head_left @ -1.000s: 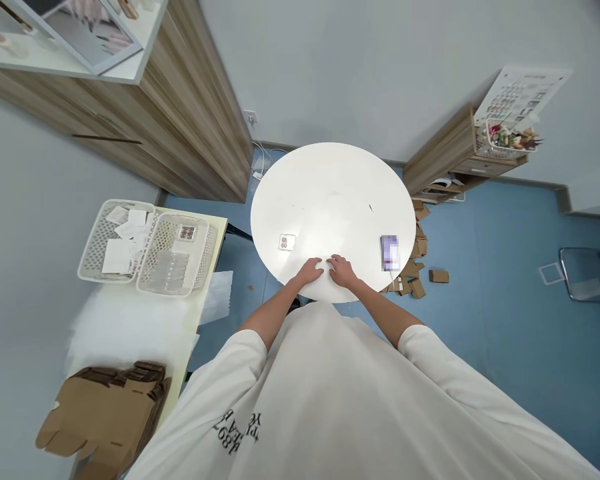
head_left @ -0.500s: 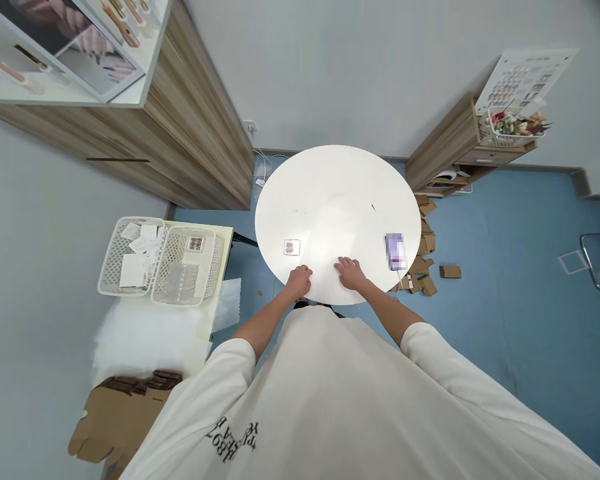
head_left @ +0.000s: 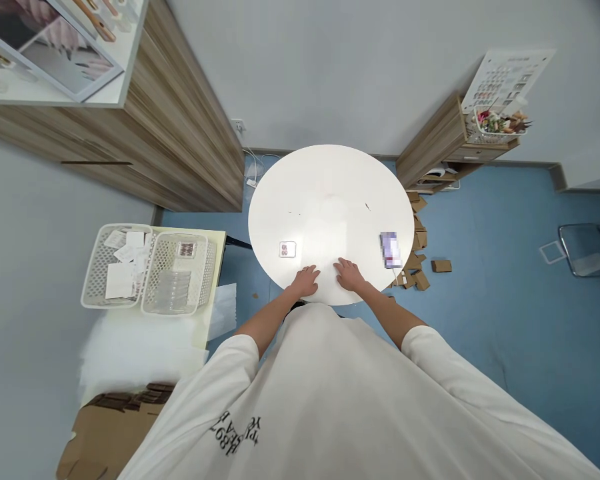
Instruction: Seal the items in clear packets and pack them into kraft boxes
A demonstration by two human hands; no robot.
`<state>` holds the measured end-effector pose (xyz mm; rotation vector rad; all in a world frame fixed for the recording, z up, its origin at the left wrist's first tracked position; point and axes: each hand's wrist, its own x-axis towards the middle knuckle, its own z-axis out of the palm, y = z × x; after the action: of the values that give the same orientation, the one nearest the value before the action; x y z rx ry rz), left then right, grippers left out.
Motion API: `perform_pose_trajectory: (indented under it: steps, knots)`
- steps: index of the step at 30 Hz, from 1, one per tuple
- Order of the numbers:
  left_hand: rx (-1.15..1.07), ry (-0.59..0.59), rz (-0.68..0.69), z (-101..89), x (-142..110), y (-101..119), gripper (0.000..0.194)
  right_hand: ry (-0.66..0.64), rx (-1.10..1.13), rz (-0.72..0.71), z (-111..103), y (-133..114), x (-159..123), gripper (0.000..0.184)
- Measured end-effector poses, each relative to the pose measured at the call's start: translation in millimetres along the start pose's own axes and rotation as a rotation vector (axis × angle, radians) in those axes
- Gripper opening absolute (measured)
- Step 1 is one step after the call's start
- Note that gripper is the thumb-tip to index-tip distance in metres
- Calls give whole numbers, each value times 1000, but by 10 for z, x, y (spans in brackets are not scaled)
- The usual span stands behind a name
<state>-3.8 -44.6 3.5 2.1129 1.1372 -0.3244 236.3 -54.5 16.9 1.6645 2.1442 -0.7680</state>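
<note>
My left hand point(head_left: 305, 281) rests on the near edge of the round white table point(head_left: 330, 180), fingers stretched out and holding nothing. To its right, my right hand point(head_left: 349, 274) lies on the tabletop with its fingers spread, also holding nothing. Just beyond my left hand is a small clear case point(head_left: 287, 249) with a few reddish-brown round spots in it. A purple phone-like object point(head_left: 391, 250), blurred out in the picture, lies near the table's right edge with a white cable at its lower end.
At left, a side table carries two white plastic baskets point(head_left: 177, 310) holding papers and clear packs, with white sheets point(head_left: 140, 350) and flat cardboard point(head_left: 110, 433) nearer me. Small brown boxes point(head_left: 420, 240) lie on the floor at right. A wooden cabinet point(head_left: 195, 133) stands behind left.
My left hand has shifted slightly right, toward my right hand, which stays about where it was on the table. The whole view has turned a little; the case and phone-like object lie as before.
</note>
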Motion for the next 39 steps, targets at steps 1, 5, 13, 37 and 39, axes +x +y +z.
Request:
perform_pose_trajectory:
  steps: [1, 5, 13, 37, 39]
  knots:
    - [-8, 16, 3, -30, 3, -34, 57, -9, 2, 3, 10, -9, -11, 55]
    - [21, 217, -70, -270, 11, -296, 53, 29, 7, 12, 13, -20, -26, 53]
    - [163, 362, -157, -665, 37, -898, 47, 67, 30, 5, 73, -154, -41, 53]
    - [51, 195, 45, -660, 857, 40, 49, 92, -14, 80, 156, -249, -10, 42]
    - [76, 196, 50, -613, 907, 63, 49, 103, -9, 80, 171, -251, -3, 40]
